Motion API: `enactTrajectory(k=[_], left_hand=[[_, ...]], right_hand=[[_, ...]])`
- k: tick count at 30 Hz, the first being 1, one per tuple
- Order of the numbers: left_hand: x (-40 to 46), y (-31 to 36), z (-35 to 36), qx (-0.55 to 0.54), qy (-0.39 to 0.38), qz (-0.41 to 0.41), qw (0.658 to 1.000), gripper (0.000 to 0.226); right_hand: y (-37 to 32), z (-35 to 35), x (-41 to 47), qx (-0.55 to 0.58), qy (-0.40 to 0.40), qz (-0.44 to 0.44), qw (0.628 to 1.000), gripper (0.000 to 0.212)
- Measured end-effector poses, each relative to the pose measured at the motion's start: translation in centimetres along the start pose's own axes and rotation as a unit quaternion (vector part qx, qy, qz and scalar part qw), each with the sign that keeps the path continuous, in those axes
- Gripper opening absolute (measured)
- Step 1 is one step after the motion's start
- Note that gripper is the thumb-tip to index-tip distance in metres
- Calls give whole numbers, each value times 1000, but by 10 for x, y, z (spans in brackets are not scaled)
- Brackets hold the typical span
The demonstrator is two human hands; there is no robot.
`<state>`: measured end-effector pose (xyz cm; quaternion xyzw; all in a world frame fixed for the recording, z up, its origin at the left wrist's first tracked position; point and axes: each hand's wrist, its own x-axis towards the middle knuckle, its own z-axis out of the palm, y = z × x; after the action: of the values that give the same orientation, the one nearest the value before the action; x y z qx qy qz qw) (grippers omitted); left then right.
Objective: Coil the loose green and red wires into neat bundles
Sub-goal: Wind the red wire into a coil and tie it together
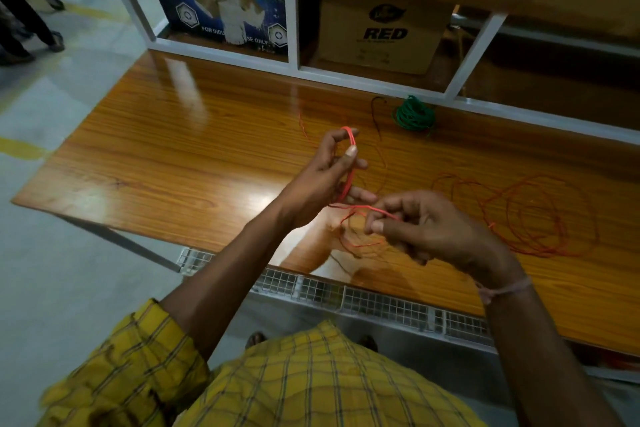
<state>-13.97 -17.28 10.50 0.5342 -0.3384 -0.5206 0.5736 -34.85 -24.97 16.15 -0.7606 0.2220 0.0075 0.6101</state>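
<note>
two hands: i'm seeing both working above the wooden table (173, 135).
left hand (332, 170): gripping a small red wire coil (349, 163) looped round its fingers.
right hand (426, 225): pinching the red wire strand (377, 210) between thumb and finger.
loose red wire (533, 215): lying on the table, right of the hands.
green wire bundle (414, 113): sitting coiled at the table's far edge.

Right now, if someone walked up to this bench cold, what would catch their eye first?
Probably the bright red wire coil looped around the left hand above the middle of the wooden table, with the right hand pinching its trailing strand. Next, the loose red wire sprawled to the right, and the finished green wire bundle by the shelf frame.
</note>
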Motion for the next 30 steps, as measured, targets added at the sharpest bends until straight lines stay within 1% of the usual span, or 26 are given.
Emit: enactTrajectory(k=[1,3,5,9,13,15,18,19,21,23,25,27,30], left_hand=[[-3,0,-1,20,-12,-10,1000,44],[-11,1,-2,40,-46,-30,998,43],[-17,3,-3,40,-83,-48,995,40],[-24,5,-6,31,-145,-76,986,35],[-31,6,-10,-53,-214,-114,969,40],[-34,4,-12,-95,-249,-129,955,44],[-38,4,-15,-202,-280,-138,928,47],[-38,5,-16,-235,-290,-139,917,49],[-37,9,-17,-269,-310,-139,901,49],[-36,15,-15,-276,-326,-136,894,47],[-34,19,-11,-282,-331,-129,891,47],[-30,22,-9,-293,-326,-119,891,51],[-23,24,-4,-309,-311,-94,894,53]], right_hand=[[-1,-7,0,23,14,-5,1000,26],[-2,-21,1,66,36,-20,997,25],[0,-31,5,98,40,-34,994,20],[7,-43,21,142,54,-58,987,21],[12,-52,37,179,94,-110,973,15],[15,-57,45,219,116,-133,960,13],[18,-65,57,268,150,-153,939,15],[20,-66,61,272,159,-150,937,14],[26,-62,70,258,184,-129,940,11],[36,-55,79,223,212,-107,945,10],[48,-44,86,205,223,-93,949,11],[59,-34,90,203,220,-78,951,17],[70,-17,90,194,184,-44,963,31]])
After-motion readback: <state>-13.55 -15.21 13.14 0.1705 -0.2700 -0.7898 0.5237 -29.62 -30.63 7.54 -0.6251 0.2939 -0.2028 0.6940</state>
